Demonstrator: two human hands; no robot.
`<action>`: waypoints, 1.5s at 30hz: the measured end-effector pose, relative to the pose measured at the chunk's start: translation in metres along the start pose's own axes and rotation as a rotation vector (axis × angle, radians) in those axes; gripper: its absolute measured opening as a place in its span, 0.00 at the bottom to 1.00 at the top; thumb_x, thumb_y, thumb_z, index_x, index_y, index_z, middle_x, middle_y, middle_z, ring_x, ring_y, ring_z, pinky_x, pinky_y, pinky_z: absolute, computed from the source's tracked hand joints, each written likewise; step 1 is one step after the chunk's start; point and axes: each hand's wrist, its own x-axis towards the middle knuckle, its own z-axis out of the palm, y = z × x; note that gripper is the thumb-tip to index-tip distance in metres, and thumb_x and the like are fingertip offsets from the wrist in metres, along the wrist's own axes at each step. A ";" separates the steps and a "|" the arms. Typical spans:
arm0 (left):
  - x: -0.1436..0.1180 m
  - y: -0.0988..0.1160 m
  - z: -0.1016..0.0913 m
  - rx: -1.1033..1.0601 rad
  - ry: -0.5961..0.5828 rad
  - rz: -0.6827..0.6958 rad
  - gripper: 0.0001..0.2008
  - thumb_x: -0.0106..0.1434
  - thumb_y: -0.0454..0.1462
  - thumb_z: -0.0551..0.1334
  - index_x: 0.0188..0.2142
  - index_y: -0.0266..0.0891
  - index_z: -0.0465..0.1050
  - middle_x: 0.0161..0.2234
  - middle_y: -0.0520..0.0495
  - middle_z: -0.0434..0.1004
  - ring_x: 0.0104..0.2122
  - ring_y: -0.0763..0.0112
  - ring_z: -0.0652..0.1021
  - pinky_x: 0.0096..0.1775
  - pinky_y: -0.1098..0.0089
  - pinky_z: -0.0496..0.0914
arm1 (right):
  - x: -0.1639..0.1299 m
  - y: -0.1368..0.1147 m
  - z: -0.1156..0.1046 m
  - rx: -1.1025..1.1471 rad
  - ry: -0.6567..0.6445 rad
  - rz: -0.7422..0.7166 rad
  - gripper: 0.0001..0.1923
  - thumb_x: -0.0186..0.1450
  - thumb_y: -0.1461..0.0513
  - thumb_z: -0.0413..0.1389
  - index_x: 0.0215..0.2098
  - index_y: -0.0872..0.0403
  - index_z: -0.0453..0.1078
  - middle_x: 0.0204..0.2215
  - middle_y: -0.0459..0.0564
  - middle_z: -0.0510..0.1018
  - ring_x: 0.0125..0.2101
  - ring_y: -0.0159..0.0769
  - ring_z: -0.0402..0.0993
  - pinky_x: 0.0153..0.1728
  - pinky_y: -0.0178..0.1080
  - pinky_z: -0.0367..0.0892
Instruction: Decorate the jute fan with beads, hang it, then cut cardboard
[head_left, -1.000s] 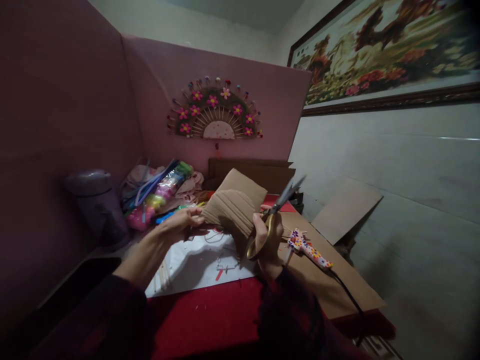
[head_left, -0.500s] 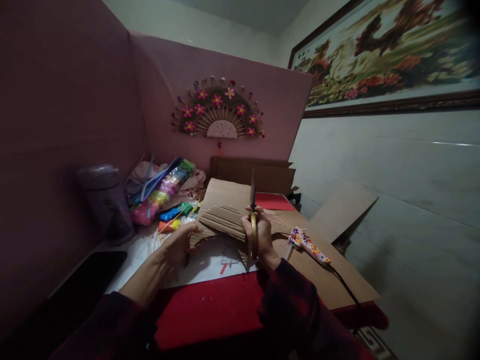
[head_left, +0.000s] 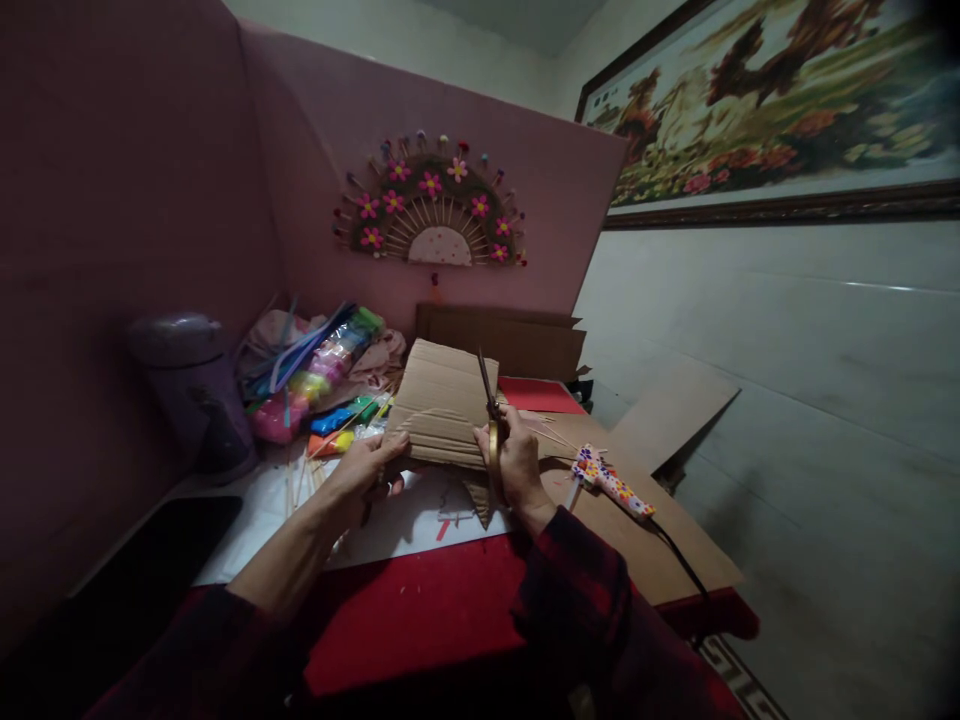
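Note:
My left hand (head_left: 371,468) pinches the lower left corner of a piece of corrugated cardboard (head_left: 442,390), held up over the white sheet. A curved line crosses its lower part. My right hand (head_left: 521,465) is closed round gold-handled scissors (head_left: 492,430), their dark blades pointing up along the cardboard's right side. The thumb and fingers of that hand also meet the cardboard's lower right edge. Below it hangs a pointed cardboard strip (head_left: 480,500), partly hidden by the held piece.
Left of the cardboard lie bags of coloured clay (head_left: 330,395) and thin sticks, beside a purple flask (head_left: 195,390). A flower-patterned glue gun (head_left: 615,485) with a cord rests at right. Red paper (head_left: 538,395) lies behind; a decorated fan (head_left: 431,210) is on the pink panel.
The cardboard has turned flatter toward me, so its lower curved part lines up with the rest. The scissors' blades now lean to the left. The view has shifted slightly.

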 end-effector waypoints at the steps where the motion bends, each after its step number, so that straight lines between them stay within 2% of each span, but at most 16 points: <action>1: 0.000 0.001 -0.001 -0.013 0.026 0.014 0.20 0.51 0.49 0.66 0.32 0.33 0.68 0.24 0.44 0.76 0.11 0.80 0.67 0.11 0.81 0.45 | 0.000 0.000 0.000 -0.018 0.037 0.009 0.13 0.57 0.58 0.57 0.40 0.53 0.65 0.27 0.47 0.75 0.27 0.38 0.71 0.30 0.38 0.63; 4: 0.001 0.003 -0.003 -0.071 0.086 0.060 0.19 0.53 0.47 0.64 0.35 0.33 0.69 0.24 0.45 0.76 0.11 0.81 0.66 0.11 0.81 0.46 | 0.001 -0.001 0.000 0.076 0.138 0.115 0.14 0.58 0.54 0.56 0.38 0.52 0.65 0.27 0.46 0.74 0.28 0.37 0.71 0.31 0.39 0.63; 6: 0.000 0.004 -0.004 -0.093 0.105 0.080 0.19 0.54 0.47 0.63 0.37 0.33 0.69 0.24 0.45 0.76 0.10 0.81 0.65 0.11 0.81 0.47 | 0.003 -0.001 0.000 0.205 0.127 0.196 0.16 0.59 0.51 0.55 0.39 0.53 0.64 0.26 0.45 0.73 0.26 0.36 0.71 0.29 0.38 0.64; 9: -0.001 0.005 -0.003 -0.095 0.089 0.082 0.19 0.53 0.48 0.64 0.35 0.33 0.69 0.22 0.47 0.74 0.10 0.82 0.65 0.10 0.82 0.47 | 0.005 -0.002 0.001 0.455 -0.010 0.292 0.19 0.57 0.50 0.57 0.37 0.55 0.66 0.26 0.45 0.73 0.27 0.35 0.71 0.30 0.38 0.66; 12: -0.002 0.006 -0.002 -0.093 0.075 0.083 0.19 0.52 0.48 0.65 0.33 0.33 0.69 0.21 0.48 0.73 0.09 0.82 0.64 0.10 0.81 0.46 | 0.003 -0.007 -0.001 0.758 -0.176 0.377 0.16 0.55 0.54 0.60 0.36 0.54 0.68 0.27 0.46 0.75 0.27 0.36 0.71 0.31 0.38 0.67; 15: -0.002 0.007 -0.002 -0.081 0.085 0.080 0.18 0.53 0.47 0.64 0.33 0.32 0.69 0.22 0.46 0.74 0.09 0.83 0.63 0.10 0.81 0.46 | -0.001 -0.013 -0.002 0.931 -0.260 0.409 0.13 0.56 0.58 0.60 0.38 0.54 0.68 0.28 0.46 0.76 0.27 0.36 0.72 0.30 0.38 0.68; 18: -0.002 0.007 -0.002 -0.077 0.100 0.076 0.17 0.55 0.46 0.63 0.34 0.32 0.68 0.23 0.44 0.75 0.09 0.83 0.63 0.10 0.81 0.46 | -0.003 -0.015 -0.003 0.932 -0.221 0.403 0.13 0.55 0.60 0.61 0.38 0.54 0.68 0.28 0.44 0.76 0.27 0.35 0.72 0.33 0.38 0.68; 23: -0.001 0.007 -0.001 -0.083 0.103 0.098 0.17 0.55 0.45 0.63 0.34 0.32 0.68 0.23 0.43 0.76 0.09 0.83 0.63 0.10 0.80 0.48 | -0.002 -0.014 -0.002 0.809 -0.180 0.386 0.14 0.54 0.58 0.60 0.38 0.54 0.68 0.28 0.44 0.77 0.30 0.37 0.73 0.35 0.39 0.69; 33: -0.003 0.007 0.002 -0.104 0.166 0.098 0.17 0.51 0.47 0.66 0.28 0.34 0.67 0.18 0.49 0.73 0.09 0.82 0.62 0.10 0.79 0.50 | -0.003 -0.010 0.001 0.796 -0.154 0.376 0.15 0.54 0.57 0.60 0.37 0.55 0.68 0.31 0.48 0.77 0.32 0.39 0.74 0.37 0.42 0.69; 45: -0.001 0.006 -0.001 -0.076 0.117 0.129 0.18 0.51 0.47 0.66 0.30 0.32 0.69 0.18 0.49 0.71 0.08 0.83 0.61 0.09 0.79 0.48 | -0.002 -0.007 0.002 0.807 -0.133 0.371 0.13 0.53 0.58 0.61 0.35 0.55 0.69 0.30 0.48 0.77 0.31 0.39 0.74 0.35 0.42 0.69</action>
